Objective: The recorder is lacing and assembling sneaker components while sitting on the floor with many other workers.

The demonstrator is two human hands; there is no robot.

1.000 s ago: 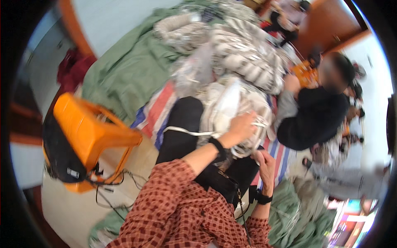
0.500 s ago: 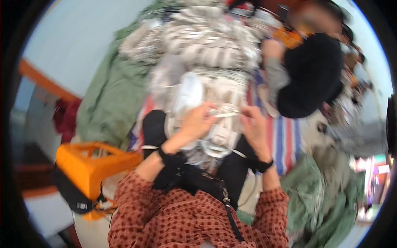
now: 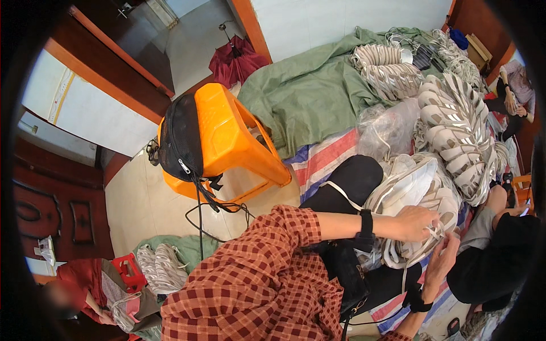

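Observation:
My left hand [image 3: 418, 223] is closed, its fingertips pinching a thin white lace [image 3: 434, 229] over a bundle of beige and white shoe uppers [image 3: 392, 199] at my lap. Beside it, my right hand [image 3: 442, 258] has its thumb and fingers pinched together on the same lace. The bundle rests between my black-clad knees, and a whitish flat piece [image 3: 412, 184] lies on top of it. Beyond it, a long row of stacked shoe uppers [image 3: 455, 136] leans on the pile. Part of the bundle under my hands is hidden.
An orange stool [image 3: 227, 131] with a black bag [image 3: 182, 139] stands at my left. Green cloth [image 3: 307, 91] and a striped sheet [image 3: 327, 162] cover the floor ahead. A person in black [image 3: 495, 256] sits close on the right. Another in red [image 3: 85, 290] sits lower left.
The view has swung to the left, bringing the stool, doors and a person in red into sight. My hands stay at the bundle and are now closer together.

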